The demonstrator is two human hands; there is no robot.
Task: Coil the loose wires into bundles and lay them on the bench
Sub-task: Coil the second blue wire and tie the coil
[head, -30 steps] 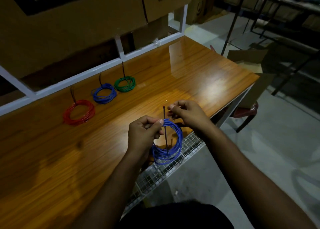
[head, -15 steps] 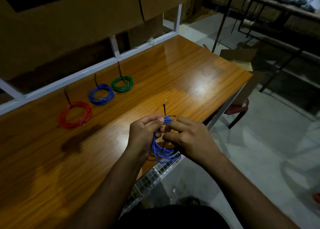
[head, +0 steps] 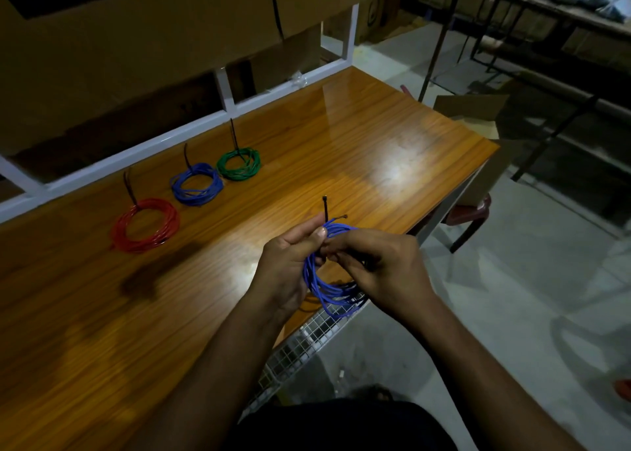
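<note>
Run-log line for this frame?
left hand: pinches blue coil | right hand: grips same coil | black tie: upright | bench: red, blue, green bundles laid

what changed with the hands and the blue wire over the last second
The right hand moved in from the coil's far side and now grips the blue coil close against the left hand, squeezing the open loop narrower. The left hand kept its pinch at the top by the black tie. The red coil, blue bundle and green coil stayed on the bench.
</note>
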